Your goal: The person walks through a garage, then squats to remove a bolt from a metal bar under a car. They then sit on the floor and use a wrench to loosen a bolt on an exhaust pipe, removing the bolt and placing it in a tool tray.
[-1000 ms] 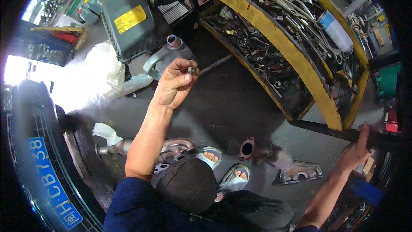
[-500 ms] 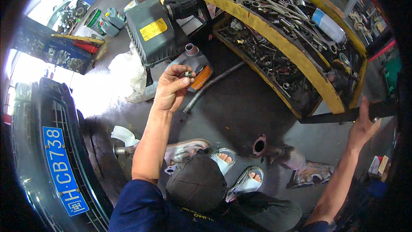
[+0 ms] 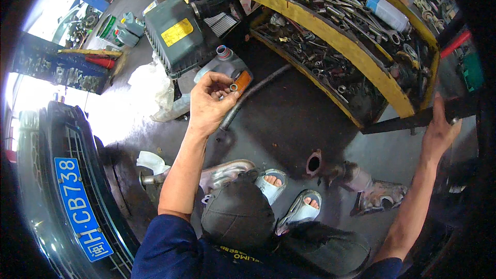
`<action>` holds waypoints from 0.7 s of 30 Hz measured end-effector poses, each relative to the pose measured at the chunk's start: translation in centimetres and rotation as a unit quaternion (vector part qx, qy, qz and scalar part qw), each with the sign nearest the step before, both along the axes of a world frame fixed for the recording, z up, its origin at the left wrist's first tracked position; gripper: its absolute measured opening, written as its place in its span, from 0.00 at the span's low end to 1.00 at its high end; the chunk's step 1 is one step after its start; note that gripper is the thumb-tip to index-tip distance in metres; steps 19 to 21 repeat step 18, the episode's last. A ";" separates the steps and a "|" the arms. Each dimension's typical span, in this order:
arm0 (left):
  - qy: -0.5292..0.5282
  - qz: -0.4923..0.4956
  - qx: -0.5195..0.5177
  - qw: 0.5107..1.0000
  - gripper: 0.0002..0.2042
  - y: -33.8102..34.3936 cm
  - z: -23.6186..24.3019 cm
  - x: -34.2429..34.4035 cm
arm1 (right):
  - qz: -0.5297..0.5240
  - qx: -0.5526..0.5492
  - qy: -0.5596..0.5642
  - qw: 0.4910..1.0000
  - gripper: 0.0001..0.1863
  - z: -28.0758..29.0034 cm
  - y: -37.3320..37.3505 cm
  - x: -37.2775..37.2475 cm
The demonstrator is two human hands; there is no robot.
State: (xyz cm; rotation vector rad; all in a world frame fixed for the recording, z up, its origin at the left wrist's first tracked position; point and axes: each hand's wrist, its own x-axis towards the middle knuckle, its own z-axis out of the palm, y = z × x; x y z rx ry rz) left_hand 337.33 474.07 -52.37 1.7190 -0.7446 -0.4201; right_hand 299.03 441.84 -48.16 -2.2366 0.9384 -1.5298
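Observation:
Between the thumb and fingers of my left hand (image 3: 209, 106) is a small metal nut (image 3: 233, 87), its round hole showing. Another small shiny piece seems to sit behind it in the fingers. Below that hand, on the floor, stands a grey plastic bottle (image 3: 221, 64) with an orange label and no cap on its neck. Off to the right, my right hand (image 3: 442, 133) is at the dark bar (image 3: 398, 124) on the near end of a yellow tool cart, index finger stretched upward. A small metal end (image 3: 454, 121) shows beside its curled fingers; the rest is hidden.
The yellow cart's upper tray (image 3: 330, 26) holds wrenches, sockets and a spray can (image 3: 387, 12). Exhaust manifolds (image 3: 227, 171) (image 3: 380, 196) lie either side of my sandals. A black air filter box (image 3: 173, 36) stands ahead. At left is a car's front bumper (image 3: 44, 175).
My left hand has turned and its fingers have shifted, so the nut's hole now shows. My right hand stays at the bar. The whole view has shifted slightly.

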 end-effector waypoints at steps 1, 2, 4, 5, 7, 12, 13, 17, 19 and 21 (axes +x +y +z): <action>-0.013 0.001 0.003 1.000 0.14 -0.1 0.0 0.0 | -0.010 -0.020 0.034 0.999 0.11 0.0 -0.2 -0.4; -0.025 0.001 0.006 1.000 0.14 -0.3 0.0 0.0 | -0.017 -0.048 0.082 0.995 0.14 0.1 -0.4 -0.7; -0.036 0.002 0.013 0.999 0.14 -0.4 -0.2 -0.2 | -0.013 -0.074 0.101 0.992 0.14 0.1 -0.5 -0.9; -0.035 0.003 0.017 0.999 0.14 -0.5 -0.2 -0.3 | -0.001 -0.073 0.072 0.995 0.12 0.0 -0.4 -0.5; -0.035 0.005 0.032 0.999 0.13 -0.6 -0.2 -0.5 | 0.012 -0.069 0.019 0.997 0.10 0.0 -0.2 0.3; -0.050 0.004 0.059 0.997 0.12 -0.7 -0.2 -1.0 | -0.007 -0.070 0.053 0.996 0.10 0.1 -0.4 -0.2; -0.055 0.001 0.059 0.997 0.11 -0.7 -0.3 -1.1 | -0.007 -0.063 0.066 0.996 0.11 0.0 -0.7 -0.6; -0.069 -0.005 0.070 0.995 0.11 -0.8 -0.4 -1.4 | 0.012 -0.046 0.082 0.996 0.23 -1.0 -1.8 -1.9; -0.070 -0.006 0.075 0.995 0.11 -0.8 -0.4 -1.5 | 0.011 -0.046 0.082 0.996 0.23 -1.2 -1.9 -2.2; -0.070 -0.006 0.075 0.995 0.11 -0.8 -0.4 -1.5 | 0.011 -0.046 0.082 0.996 0.23 -1.2 -1.9 -2.2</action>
